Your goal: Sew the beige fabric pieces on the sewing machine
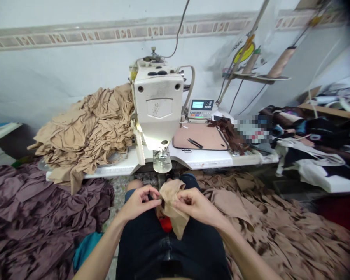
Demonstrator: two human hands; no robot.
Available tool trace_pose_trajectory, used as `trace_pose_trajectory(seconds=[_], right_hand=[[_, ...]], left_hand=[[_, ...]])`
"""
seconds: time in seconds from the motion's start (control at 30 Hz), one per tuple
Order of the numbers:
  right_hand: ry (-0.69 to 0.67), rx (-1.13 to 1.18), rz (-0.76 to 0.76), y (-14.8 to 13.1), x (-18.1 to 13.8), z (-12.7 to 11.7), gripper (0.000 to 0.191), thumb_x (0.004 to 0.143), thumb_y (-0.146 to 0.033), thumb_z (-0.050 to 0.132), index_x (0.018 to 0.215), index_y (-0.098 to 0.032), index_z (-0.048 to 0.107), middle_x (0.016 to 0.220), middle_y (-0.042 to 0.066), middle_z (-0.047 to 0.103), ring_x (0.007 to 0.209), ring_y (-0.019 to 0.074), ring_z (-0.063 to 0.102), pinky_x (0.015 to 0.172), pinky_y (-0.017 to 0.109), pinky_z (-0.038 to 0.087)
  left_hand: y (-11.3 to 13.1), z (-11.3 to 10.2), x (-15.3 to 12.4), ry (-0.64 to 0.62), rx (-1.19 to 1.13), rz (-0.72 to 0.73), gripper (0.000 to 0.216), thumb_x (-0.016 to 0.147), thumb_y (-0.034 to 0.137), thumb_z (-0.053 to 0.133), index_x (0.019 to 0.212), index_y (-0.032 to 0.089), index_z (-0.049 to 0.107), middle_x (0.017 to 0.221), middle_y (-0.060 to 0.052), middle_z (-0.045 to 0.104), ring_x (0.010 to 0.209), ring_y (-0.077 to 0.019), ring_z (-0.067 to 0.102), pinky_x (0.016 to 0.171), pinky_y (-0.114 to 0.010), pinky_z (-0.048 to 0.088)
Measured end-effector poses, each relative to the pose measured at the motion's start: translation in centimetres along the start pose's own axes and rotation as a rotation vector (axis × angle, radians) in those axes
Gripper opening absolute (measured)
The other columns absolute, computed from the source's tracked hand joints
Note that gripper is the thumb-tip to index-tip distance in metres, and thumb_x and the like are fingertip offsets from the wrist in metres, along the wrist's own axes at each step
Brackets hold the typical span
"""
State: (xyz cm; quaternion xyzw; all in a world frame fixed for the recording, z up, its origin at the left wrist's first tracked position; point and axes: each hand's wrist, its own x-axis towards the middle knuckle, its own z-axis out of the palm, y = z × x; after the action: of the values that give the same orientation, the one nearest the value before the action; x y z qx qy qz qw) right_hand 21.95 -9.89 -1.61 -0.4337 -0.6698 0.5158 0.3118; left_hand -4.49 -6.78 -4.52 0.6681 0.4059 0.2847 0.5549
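"Since you're working outward from the lap, what comes first?"

"Dark fabric over the thighs (142, 241), then a small bright-red item (165, 224) between the legs, too covered to identify. Just above the lap hangs a small, limp piece of tan cloth (172, 196). The right hand (194, 203) pinches its right side between thumb and fingers. The left hand (144, 200) is curled at its left edge, a gap inside the curve; I cannot tell whether its fingertips grip any fabric."

"What could go wrong there?"

"If the right pinch slackened, the piece could drop, as the left may not be holding it. Spilling rightward, it might get lost on the loose brown heap of cloth (282, 225) on the floor, close to it in colour."

"And beyond the knees?"

"A white sewing machine (159, 103) on a white table (212, 158). Black metal snips (194, 143) lie to its right on a flat pink mat (182, 134); a careless reach could knock them. To its left, a tall, crumpled tan heap of cloth (87, 124) overhangs the front edge. A tug there might drag pieces onto the dark purple heap of cloth (61, 202) below."
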Motion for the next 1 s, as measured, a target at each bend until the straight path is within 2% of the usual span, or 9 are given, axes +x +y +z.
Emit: trace_pose_trajectory(seconds=[0.07, 0.13, 0.23, 0.3, 0.47, 0.6, 0.67, 0.87, 1.0], right_hand=[[-0.14, -0.122, -0.001, -0.4, -0.6, -0.3, 0.043, 0.097, -0.038, 0.069, 0.061, -0.017, 0.058, 0.058, -0.005, 0.041, 0.057, 0.01, 0.034, 0.054, 0.026, 0.025], [-0.249, -0.181, -0.008, -0.8, -0.9, -0.3, 0.035, 0.094, -0.033, 0.074, 0.064, -0.016, 0.066, 0.057, -0.006, 0.044, 0.056, 0.0099, 0.036, 0.055, 0.025, 0.027], [-0.32, -0.189, -0.037, -0.7, -1.0, -0.5, 0.035, 0.092, -0.038, 0.079, 0.065, -0.016, 0.072, 0.058, -0.004, 0.051, 0.056, 0.0108, 0.043, 0.055, 0.025, 0.03], [-0.286, -0.168, -0.02, -0.3, -1.1, -1.0, 0.034, 0.094, -0.042, 0.078, 0.071, -0.017, 0.078, 0.063, -0.002, 0.061, 0.06, 0.0131, 0.053, 0.057, 0.024, 0.035], [-0.043, -0.05, 0.03, 1.1, -0.8, -1.4, 0.034, 0.095, -0.046, 0.075, 0.08, -0.017, 0.081, 0.072, 0.003, 0.071, 0.068, 0.0177, 0.061, 0.062, 0.026, 0.042], [0.135, 0.085, 0.073, 1.5, 0.2, -0.5, 0.039, 0.092, -0.052, 0.075, 0.078, -0.016, 0.079, 0.071, 0.003, 0.07, 0.066, 0.0177, 0.058, 0.062, 0.028, 0.042], [0.176, 0.127, 0.083, 1.0, 0.7, 0.0, 0.042, 0.091, -0.055, 0.075, 0.075, -0.016, 0.076, 0.067, 0.002, 0.066, 0.062, 0.0167, 0.055, 0.059, 0.028, 0.041], [0.365, -0.093, -0.116, -1.7, 0.8, 0.4, 0.037, 0.097, -0.046, 0.071, 0.074, -0.017, 0.077, 0.066, 0.001, 0.061, 0.062, 0.0159, 0.051, 0.059, 0.03, 0.038], [0.478, -0.155, -0.231, -2.9, 1.2, 0.1, 0.031, 0.098, -0.038, 0.07, 0.076, -0.018, 0.079, 0.068, 0.002, 0.062, 0.064, 0.0165, 0.055, 0.062, 0.03, 0.04]], left_hand=[[0.4, 0.8, 0.2, 0.015, -0.03, 0.005, 0.042, 0.09, 0.047, 0.08, 0.12, 0.018, 0.073, 0.113, -0.01, 0.073, 0.094, -0.0197, 0.065, 0.071, -0.024, 0.047], [0.7, 2.1, 0.4, -0.112, -0.022, 0.001, 0.041, 0.091, 0.044, 0.079, 0.123, 0.019, 0.071, 0.12, -0.01, 0.072, 0.09, -0.018, 0.064, 0.071, -0.025, 0.047], [0.7, 3.7, 0.3, -0.39, -0.005, -0.04, 0.031, 0.091, 0.045, 0.077, 0.1, 0.015, 0.075, 0.091, -0.004, 0.071, 0.071, -0.0129, 0.054, 0.064, -0.023, 0.041], [0.5, 4.1, 0.0, -0.424, -0.03, -0.069, 0.036, 0.093, 0.048, 0.074, 0.085, 0.014, 0.072, 0.073, 0.0, 0.062, 0.065, -0.0112, 0.047, 0.061, -0.022, 0.037], [-0.3, 2.7, -1.1, -0.099, -0.083, -0.08, 0.042, 0.097, 0.054, 0.07, 0.087, 0.013, 0.071, 0.074, -0.001, 0.06, 0.066, -0.012, 0.05, 0.062, -0.022, 0.039], [0.1, 1.5, -1.1, 0.1, -0.118, -0.003, 0.042, 0.095, 0.048, 0.076, 0.121, 0.015, 0.075, 0.069, 0.004, 0.053, 0.058, -0.0096, 0.045, 0.055, -0.02, 0.034], [0.6, 1.1, -0.8, 0.133, -0.094, 0.039, 0.044, 0.096, 0.045, 0.075, 0.129, 0.017, 0.076, 0.073, 0.001, 0.061, 0.059, -0.0106, 0.051, 0.055, -0.02, 0.037], [1.8, 0.0, -0.1, 0.222, 0.21, 0.217, 0.025, 0.102, 0.033, 0.066, 0.109, 0.02, 0.086, 0.102, -0.01, 0.083, 0.094, -0.0231, 0.074, 0.083, -0.03, 0.055], [2.9, 0.0, 0.8, 0.28, 0.093, 0.208, 0.024, 0.1, 0.034, 0.067, 0.099, 0.018, 0.085, 0.096, -0.008, 0.082, 0.09, -0.0221, 0.074, 0.081, -0.029, 0.056]])
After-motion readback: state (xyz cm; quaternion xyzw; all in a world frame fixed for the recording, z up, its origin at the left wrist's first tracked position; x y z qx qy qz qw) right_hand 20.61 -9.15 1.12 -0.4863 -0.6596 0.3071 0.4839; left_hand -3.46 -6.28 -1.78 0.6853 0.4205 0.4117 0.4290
